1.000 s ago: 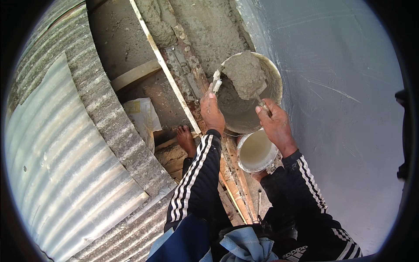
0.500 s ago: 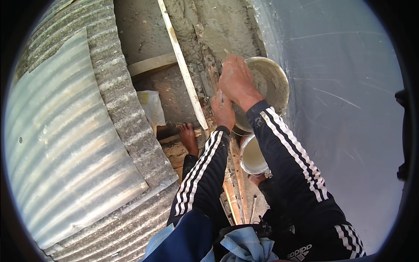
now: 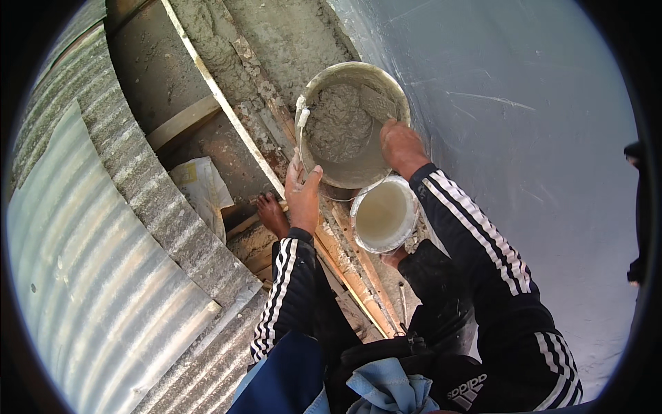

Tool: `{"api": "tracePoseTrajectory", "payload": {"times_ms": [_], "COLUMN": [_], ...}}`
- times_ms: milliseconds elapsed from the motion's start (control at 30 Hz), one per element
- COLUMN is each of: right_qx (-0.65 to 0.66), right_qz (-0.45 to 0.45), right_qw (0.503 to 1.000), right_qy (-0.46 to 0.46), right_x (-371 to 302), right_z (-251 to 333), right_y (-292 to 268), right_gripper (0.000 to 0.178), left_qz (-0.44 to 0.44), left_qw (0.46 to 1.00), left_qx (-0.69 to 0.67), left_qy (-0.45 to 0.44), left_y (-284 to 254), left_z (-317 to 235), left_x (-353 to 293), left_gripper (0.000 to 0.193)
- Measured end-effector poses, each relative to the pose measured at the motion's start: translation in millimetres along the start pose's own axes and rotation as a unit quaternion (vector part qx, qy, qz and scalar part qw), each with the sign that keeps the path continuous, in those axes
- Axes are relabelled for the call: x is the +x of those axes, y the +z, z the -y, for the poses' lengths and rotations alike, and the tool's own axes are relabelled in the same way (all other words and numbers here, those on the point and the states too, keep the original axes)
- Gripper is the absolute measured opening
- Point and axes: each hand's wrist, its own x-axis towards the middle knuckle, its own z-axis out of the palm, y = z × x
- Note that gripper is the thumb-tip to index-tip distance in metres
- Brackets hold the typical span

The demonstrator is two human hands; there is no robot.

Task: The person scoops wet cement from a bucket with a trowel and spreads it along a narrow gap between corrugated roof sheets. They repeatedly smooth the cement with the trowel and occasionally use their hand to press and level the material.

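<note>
My right hand (image 3: 403, 146) is closed at the right rim of a large round bucket (image 3: 349, 176), gripping a trowel whose handle is hidden by the fingers. The mortar-coated trowel blade (image 3: 378, 103) lies inside, against the upper right wall. Wet grey mortar (image 3: 338, 124) fills part of the bucket. At its lower left rim is my left hand (image 3: 302, 200), thumb and fingers apart; whether it presses on the rim I cannot tell. The bucket's wire handle with a white grip (image 3: 303, 117) rests just above that hand.
A smaller white bucket (image 3: 384, 215) of cloudy liquid stands nearer me, by my feet. Corrugated roofing sheets (image 3: 103, 262) lie left, beside a long wooden strip (image 3: 221, 96) and a whitish sack (image 3: 203, 186). A smooth grey wall (image 3: 524, 172) borders the right.
My hands, close together over the bucket's left side before, have separated: the right moved to the right rim, the left down to the lower left. The view has shifted, showing the mortar.
</note>
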Motion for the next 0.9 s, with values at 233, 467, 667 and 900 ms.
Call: {"api": "tracePoseTrajectory", "payload": {"times_ms": [233,467,667,900], "right_qx": [0.034,0.479,0.652,0.571], "right_qz": [0.081,0.078,0.14,-0.006], "right_qw": [0.996,0.874,0.745,0.821], "right_qy": [-0.003,-0.011,0.027,-0.021], "right_x": [-19.1,-104.1,-96.9,-67.5], "right_z": [22.7,36.9,56.7,83.0], "right_y": [-11.1,-46.6,-97.4,-176.1], "right_gripper": [0.03,0.038,0.041,0.063], "left_qz": [-0.061,0.001,-0.074,-0.046], "left_qw": [0.997,0.993,0.979,0.99], "left_qx": [-0.007,0.106,0.133,-0.098], "left_qy": [-0.056,0.047,0.133,-0.095], "left_y": [7.8,41.8,28.9,-1.9], "left_z": [8.5,-49.3,-45.0,37.5], "left_x": [-40.4,-90.2,-79.5,-103.6], "left_gripper": [0.051,0.034,0.039,0.059]}}
